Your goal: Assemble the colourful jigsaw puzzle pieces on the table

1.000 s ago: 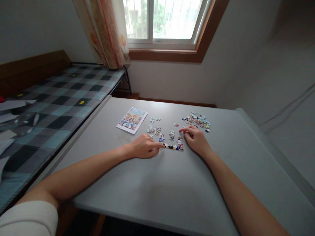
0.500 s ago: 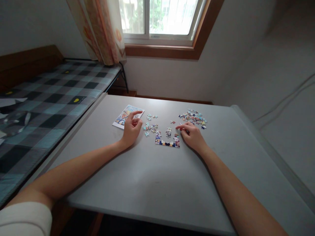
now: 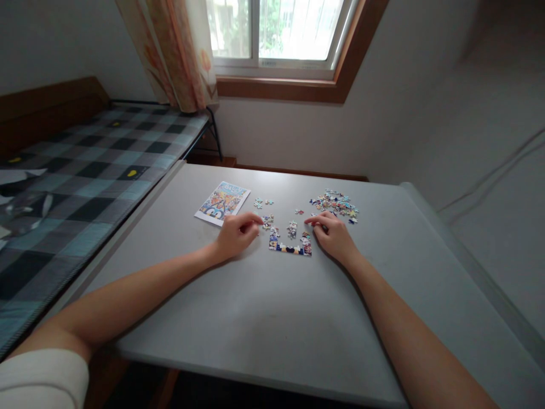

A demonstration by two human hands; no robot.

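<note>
Evidently the jigsaw lies in several parts on the smooth pale grey table [image 3: 272,318], a little toward its far side. Nearest is a joined U-shaped cardboard puzzle section [image 3: 290,250], its open end facing far; the near strip shows dark blue and pale yellow around a dark central patch, while the two side arms carry small multicoloured print. Inside the U's mouth lies a narrow whitish-grey clump of puzzle pieces [image 3: 292,229], apart from both arms. A single reddish puzzle piece [image 3: 300,211] lies beyond it. Just left is a small mixed-colour cluster of pieces [image 3: 268,219], with some pale blue pieces [image 3: 258,203] farther off. On the far right spreads a loose multicoloured heap of pieces [image 3: 335,204]. A white-bordered printed picture sheet [image 3: 222,201] lies on the far left.

The left hand [image 3: 237,233] comes in from the near left, knuckles up, index finger stretched right to the edge of the mixed-colour cluster, thumb below it; whether it grips a piece cannot be told. The right hand [image 3: 333,234] rests between heap and U, index finger pointing left, the other fingers curled under; whether anything is pinched there cannot be told either.
</note>
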